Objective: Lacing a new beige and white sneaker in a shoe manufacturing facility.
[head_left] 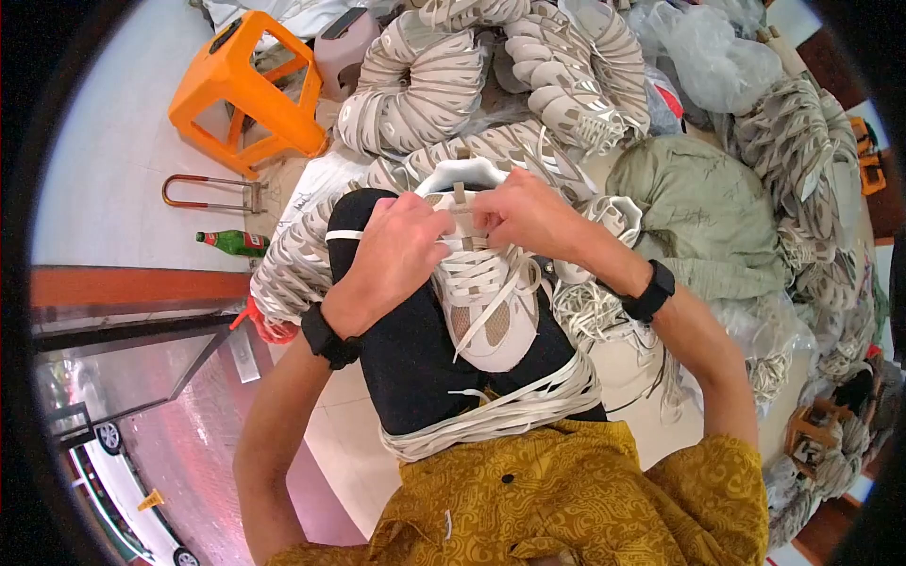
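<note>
Fingers of left hand and right hand: curled over the upper lacing of the shoe; grip itself cannot be told. Shoe: flanked by legs, toe bodyward. Laces: best laid flat, drawn evenly.

Bright light falls evenly with soft shadows — pinkish glare on the pavement — while black rims the fisheye-bent edges.

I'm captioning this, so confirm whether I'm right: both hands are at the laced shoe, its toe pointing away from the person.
No: in the head view the shoe has its toe toward the person. Left hand and right hand are at the shoe.
</note>
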Tool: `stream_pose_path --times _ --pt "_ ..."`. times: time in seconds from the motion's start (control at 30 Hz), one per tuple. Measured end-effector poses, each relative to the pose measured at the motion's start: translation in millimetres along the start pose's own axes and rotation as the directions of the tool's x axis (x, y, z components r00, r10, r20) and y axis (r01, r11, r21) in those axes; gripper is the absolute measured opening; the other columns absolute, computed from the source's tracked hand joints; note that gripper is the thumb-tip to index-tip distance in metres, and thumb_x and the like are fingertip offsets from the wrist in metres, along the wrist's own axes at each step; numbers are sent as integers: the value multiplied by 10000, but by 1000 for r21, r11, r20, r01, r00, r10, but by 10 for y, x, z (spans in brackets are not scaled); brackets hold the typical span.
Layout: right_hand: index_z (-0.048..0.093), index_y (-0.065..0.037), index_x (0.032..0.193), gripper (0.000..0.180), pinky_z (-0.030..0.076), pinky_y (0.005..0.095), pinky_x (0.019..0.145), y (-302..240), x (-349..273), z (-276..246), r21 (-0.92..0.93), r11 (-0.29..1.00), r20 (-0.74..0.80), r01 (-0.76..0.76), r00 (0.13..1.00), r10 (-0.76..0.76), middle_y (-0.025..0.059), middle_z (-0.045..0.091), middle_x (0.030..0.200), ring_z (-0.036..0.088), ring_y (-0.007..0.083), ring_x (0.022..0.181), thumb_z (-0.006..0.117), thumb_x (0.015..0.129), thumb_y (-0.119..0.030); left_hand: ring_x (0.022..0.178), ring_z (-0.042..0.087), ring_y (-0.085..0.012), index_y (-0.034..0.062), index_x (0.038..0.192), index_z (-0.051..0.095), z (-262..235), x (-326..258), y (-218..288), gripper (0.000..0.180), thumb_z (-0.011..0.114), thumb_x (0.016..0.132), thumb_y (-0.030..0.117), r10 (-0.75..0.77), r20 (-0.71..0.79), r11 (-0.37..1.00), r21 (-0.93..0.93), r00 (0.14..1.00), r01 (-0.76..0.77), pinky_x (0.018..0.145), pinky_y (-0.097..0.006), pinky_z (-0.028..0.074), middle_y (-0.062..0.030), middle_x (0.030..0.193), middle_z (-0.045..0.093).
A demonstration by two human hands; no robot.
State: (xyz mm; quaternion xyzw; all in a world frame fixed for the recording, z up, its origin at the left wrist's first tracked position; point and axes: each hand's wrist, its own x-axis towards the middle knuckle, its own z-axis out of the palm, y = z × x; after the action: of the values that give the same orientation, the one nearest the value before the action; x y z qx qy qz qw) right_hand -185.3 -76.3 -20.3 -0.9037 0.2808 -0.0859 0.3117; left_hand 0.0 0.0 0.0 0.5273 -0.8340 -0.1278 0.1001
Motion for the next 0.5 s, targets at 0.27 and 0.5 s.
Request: stream_pose_path --times 0.27,0.5 --pt "588 -20 730 151 420 205 544 0 14 -5 690 711 -18 -136 979 205 9 580 628 539 55 605 620 604 57 772 498 -236 94 779 587 136 95 258 182 662 625 156 22 -223 991 134 975 8 685 -355 360 -52 728 546" --pt "584 -13 737 135 416 205 538 -3 -8 -65 665 738 -39 -117 981 191 9 584 639 536 55 615 623 622 46 658 543 -230 95 754 611 189 184 306 122 629 645 149 -13 -271 985 162 962 59 606 -367 386 -80 626 554"
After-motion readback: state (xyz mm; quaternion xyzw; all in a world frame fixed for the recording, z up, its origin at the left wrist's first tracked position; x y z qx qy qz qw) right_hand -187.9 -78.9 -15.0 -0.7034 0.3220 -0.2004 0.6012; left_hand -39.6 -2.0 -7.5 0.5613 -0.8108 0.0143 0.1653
